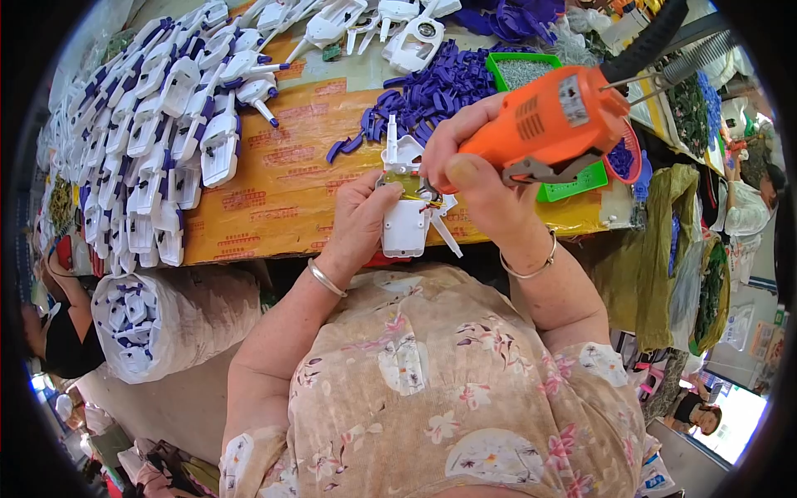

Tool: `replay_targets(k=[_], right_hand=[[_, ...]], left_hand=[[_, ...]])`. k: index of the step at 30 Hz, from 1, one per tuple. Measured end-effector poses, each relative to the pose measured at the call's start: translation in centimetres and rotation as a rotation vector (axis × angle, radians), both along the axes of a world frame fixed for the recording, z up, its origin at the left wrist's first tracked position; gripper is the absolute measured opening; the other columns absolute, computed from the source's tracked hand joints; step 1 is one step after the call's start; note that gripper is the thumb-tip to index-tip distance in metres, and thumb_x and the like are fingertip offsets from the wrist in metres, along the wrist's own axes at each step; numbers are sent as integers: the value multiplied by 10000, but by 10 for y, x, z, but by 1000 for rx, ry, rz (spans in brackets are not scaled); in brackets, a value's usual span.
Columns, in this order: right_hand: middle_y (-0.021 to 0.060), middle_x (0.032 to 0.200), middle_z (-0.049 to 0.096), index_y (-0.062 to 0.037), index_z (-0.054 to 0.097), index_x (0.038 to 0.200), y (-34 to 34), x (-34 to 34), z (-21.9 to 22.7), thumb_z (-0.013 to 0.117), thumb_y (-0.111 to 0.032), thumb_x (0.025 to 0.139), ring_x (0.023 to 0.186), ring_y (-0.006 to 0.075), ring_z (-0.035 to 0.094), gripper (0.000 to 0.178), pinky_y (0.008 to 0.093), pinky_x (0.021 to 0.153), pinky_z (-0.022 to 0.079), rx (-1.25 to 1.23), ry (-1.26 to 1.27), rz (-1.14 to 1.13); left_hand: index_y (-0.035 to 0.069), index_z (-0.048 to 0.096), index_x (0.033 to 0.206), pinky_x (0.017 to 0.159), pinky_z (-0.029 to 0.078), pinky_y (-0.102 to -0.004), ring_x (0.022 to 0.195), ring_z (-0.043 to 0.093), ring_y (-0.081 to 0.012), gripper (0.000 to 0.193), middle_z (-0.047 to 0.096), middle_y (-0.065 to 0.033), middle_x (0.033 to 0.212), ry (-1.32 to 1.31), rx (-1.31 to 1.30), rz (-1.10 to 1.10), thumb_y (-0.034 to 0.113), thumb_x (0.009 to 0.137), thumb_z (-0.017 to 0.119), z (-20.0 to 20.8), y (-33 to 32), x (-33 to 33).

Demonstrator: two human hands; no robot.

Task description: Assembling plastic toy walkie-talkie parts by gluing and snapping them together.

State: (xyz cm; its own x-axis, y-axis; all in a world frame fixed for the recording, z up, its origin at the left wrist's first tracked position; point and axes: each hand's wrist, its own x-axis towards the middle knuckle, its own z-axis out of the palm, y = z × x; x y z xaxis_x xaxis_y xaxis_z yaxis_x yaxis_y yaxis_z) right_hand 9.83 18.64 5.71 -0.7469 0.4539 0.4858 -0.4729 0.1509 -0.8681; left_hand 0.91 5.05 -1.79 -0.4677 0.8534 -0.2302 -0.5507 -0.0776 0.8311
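Observation:
My right hand (486,178) is closed round an orange electric screwdriver (540,124), whose tip points down at the work; the fingers hide the tip. In my left hand (359,212) is a white plastic toy housing (405,234), pinched at its left side near the table's front edge. A greenish circuit board (404,184) and thin coloured wires (433,196) show in the housing's middle. Just beyond the housing lies a heap of small purple plastic parts (440,87).
White-and-purple assembled pieces (158,116) are piled at the left, and white housings (415,41) lie at the back. Right of the heap stand a green tray of screws (490,60) and a red basket (638,149). A spring (697,58) hangs beside the screwdriver. A stuffed bag (199,315) stands below left.

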Motion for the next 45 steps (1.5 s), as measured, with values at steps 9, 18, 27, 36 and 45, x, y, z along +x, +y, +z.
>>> replay_targets(k=[9, 18, 27, 36, 45], right_hand=[[102, 642, 561, -2, 486, 766, -13, -8, 1, 627, -85, 826, 527, 120, 513, 174, 240, 485, 438, -81, 100, -21], [145, 986, 574, 17, 512, 1049, 12, 10, 28, 626, -45, 777, 848, 147, 570, 301, 301, 704, 471, -59, 201, -6], [131, 907, 580, 18, 558, 1017, -8, 37, -15, 632, -48, 782, 803, 231, 565, 255, 326, 708, 462, 531, -263, -398], [146, 857, 601, 17, 584, 992, -21, 14, -41, 643, -14, 760, 726, 242, 592, 241, 324, 637, 476, 300, -422, -154], [124, 770, 593, 7, 602, 950, -33, 11, -48, 639, -5, 767, 644, 222, 577, 187, 317, 567, 457, 243, -405, -213]], left_hand=[[-22, 620, 1006, 584, 491, -211, 668, 603, -66, 190, 660, -49, 840, 13, -6, 6, 86, 882, 525, -4, -2, -1], [-24, 591, 1088, 614, 516, -231, 703, 627, -91, 246, 661, -60, 883, -16, -16, -19, 76, 875, 516, 1, 2, 0], [-28, 550, 1145, 727, 530, -276, 826, 643, -144, 319, 643, -98, 992, -79, 41, 24, 5, 836, 479, 10, -3, -1], [-15, 545, 1143, 745, 508, -265, 834, 603, -108, 322, 627, -61, 986, -61, 52, 15, 15, 827, 489, 16, -16, -4], [-25, 510, 1178, 786, 450, -220, 881, 552, -73, 303, 609, -38, 1011, 545, 49, 245, 57, 890, 554, 20, -14, 10]])
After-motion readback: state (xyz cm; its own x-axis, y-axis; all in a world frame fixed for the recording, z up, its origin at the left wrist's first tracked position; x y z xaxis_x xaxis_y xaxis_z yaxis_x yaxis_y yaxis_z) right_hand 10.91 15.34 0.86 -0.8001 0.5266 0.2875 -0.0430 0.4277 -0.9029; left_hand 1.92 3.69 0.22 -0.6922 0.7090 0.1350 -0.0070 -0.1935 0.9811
